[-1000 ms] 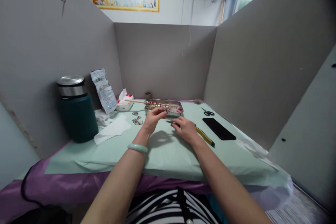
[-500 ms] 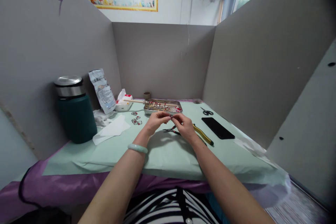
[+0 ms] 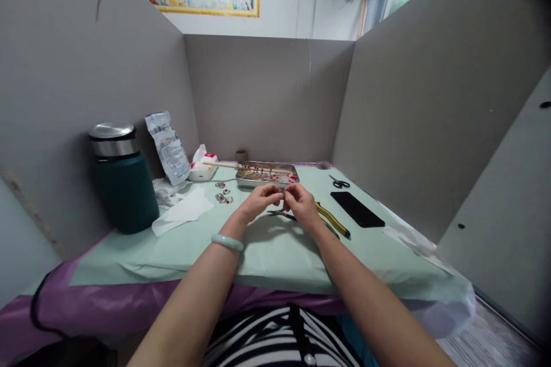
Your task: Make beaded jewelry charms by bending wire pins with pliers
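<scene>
My left hand (image 3: 260,201) and my right hand (image 3: 301,205) meet fingertip to fingertip in front of a metal tray (image 3: 245,182). Both are closed in a pinch around something tiny, mostly hidden by the fingers and too small to name. Pliers with yellow handles (image 3: 333,221) lie on the table beneath my right hand, which covers their middle; the dark jaws (image 3: 276,213) poke out to the left. Red beads and small gold-coloured pieces fill the tray, and a thin wooden stick (image 3: 219,165) rests across it. Several small ring-like pieces with red beads (image 3: 224,198) lie left of my left hand.
Toward the right are scissors (image 3: 340,182) and a black phone-like slab (image 3: 357,210). On the left stand a dark green flask (image 3: 124,195), a foil pouch (image 3: 167,149), a tissue pack (image 3: 203,167) and white paper (image 3: 185,211). Grey partitions (image 3: 271,97) enclose the table.
My fingertips have shifted slightly against each other, and both hands are still pinched together over the pliers. The things on the table have not moved.
</scene>
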`<move>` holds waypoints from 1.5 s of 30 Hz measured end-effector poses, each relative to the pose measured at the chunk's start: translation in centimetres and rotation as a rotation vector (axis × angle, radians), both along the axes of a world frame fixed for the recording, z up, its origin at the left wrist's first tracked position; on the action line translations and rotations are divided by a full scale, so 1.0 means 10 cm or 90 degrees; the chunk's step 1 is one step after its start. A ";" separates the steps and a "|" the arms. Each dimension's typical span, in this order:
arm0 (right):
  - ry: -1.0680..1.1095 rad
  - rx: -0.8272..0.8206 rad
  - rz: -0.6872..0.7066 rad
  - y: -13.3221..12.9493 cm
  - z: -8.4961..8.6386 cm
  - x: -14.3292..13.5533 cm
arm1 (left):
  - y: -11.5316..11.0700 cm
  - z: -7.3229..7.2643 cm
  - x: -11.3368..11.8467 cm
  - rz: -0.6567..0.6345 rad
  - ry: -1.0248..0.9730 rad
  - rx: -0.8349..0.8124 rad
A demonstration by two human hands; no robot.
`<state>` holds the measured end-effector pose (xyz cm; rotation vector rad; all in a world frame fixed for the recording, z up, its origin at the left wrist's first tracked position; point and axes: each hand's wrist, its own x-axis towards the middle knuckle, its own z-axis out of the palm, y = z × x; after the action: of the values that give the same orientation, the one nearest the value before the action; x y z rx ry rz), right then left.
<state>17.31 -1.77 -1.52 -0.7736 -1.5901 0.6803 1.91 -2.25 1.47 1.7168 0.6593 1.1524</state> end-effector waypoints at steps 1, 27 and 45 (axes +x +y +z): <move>0.028 -0.029 0.028 -0.01 0.01 -0.01 | 0.00 0.00 0.00 -0.013 -0.006 -0.002; -0.129 0.160 -0.134 0.02 -0.06 -0.03 | 0.07 -0.07 -0.03 0.040 -0.109 -0.144; -0.173 0.201 -0.116 0.00 -0.01 -0.02 | 0.03 0.03 -0.09 -0.156 -0.323 -0.273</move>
<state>17.14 -1.75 -1.67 -0.7857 -1.7913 0.1892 0.96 -1.98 1.80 1.0519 0.3343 1.1148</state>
